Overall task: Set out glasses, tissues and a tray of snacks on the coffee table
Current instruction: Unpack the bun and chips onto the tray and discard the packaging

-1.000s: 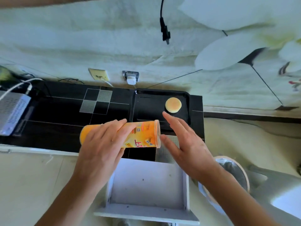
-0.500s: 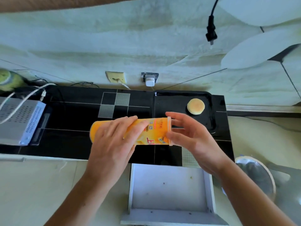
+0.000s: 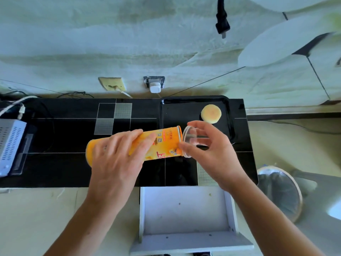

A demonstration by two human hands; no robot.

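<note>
My left hand grips an orange snack can, held sideways above the black cabinet top. Its mouth points right. My right hand pinches the can's clear plastic lid, which sits tilted just off the can's mouth. Behind the hands, a black tray lies on the cabinet top with one round yellow cake in its right half. No glasses or tissues are in view.
An open white drawer juts out below the cabinet top, under my right forearm. A white vented box with cables sits at the left. A round fan head lies low on the right. Wall sockets and a hanging plug are behind.
My right hand closed on the can's end and has pulled the clear lid off its mouth. The view has shifted left, so the tray and drawer sit further right in frame.
</note>
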